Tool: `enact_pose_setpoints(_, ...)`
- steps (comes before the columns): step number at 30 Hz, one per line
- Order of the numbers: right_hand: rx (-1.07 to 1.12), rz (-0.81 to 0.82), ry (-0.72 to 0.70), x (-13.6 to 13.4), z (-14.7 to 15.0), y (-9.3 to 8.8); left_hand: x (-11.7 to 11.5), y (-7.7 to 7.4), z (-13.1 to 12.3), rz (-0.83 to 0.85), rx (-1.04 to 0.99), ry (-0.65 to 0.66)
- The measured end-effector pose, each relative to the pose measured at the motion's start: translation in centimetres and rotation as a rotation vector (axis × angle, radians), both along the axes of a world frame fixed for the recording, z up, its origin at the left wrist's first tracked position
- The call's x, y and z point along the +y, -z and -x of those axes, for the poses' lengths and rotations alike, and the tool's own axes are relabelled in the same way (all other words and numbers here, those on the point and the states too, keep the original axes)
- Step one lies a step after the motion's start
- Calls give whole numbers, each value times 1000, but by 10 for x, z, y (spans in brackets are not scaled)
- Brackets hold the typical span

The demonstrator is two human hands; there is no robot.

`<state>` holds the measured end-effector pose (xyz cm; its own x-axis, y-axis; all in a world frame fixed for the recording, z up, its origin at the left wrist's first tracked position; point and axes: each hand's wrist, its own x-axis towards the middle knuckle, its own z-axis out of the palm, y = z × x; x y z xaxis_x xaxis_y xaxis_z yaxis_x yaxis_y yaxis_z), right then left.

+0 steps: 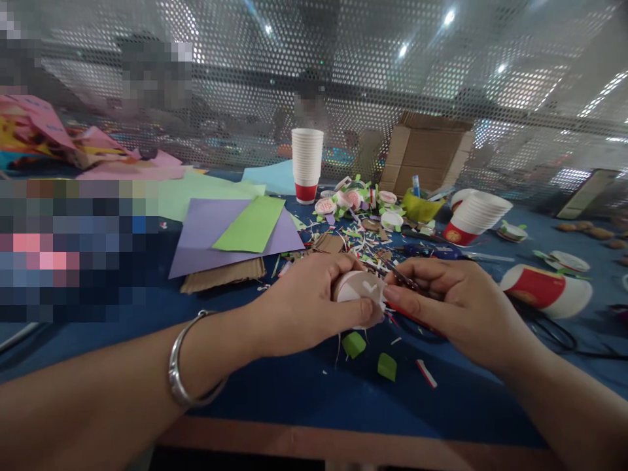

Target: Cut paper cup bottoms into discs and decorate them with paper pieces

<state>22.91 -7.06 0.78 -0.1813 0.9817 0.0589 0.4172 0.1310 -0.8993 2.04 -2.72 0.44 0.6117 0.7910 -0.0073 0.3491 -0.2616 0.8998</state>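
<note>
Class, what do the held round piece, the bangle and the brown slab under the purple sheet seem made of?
Round piece: probably matt paper or card, pale and shineless. Bangle: likely polished metal, silvery with highlights. Brown slab: apparently dull corrugated cardboard, from its ridged edge.

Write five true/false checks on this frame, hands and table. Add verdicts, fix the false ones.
1. The left hand holds a round piece. True.
2. The bracelet is on the right arm. False: the bracelet is on the left arm.
3. The right hand holds scissors. True.
4. The tall cup stack is tipped over. False: the tall cup stack stands upright.
5. The green strip lies on the purple sheet. True.
</note>
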Motion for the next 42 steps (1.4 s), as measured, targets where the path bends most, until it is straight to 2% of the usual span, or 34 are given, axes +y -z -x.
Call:
enact_pose_setpoints(6,240,113,-104,-3,-7,1,5,-2,3,367,-209,257)
enact_pose_setpoints(8,276,119,-139,-4,-9,1,6,-3,3,437,-259,301)
enact_pose_setpoints(12,194,56,-164,-5,-7,-3,3,-1,0,316,-273,319)
enact_pose_setpoints(15,109,-8,-143,-3,-4,-5,1,2,-3,223,-269,271)
enact_pose_setpoints(21,-21,-114,-5,-1,-7,-4,3,4,-2,239,-231,80)
enact_pose_setpoints(24,-97,-198,21,-2,-9,-2,6,6,2,239,-237,32)
enact_pose_setpoints(34,-331,-305,-10,-7,-11,1,8,8,4,106,-251,52)
enact_pose_setpoints(42,-420,-485,-51,-12,-10,3,7,15,1,24,-285,120)
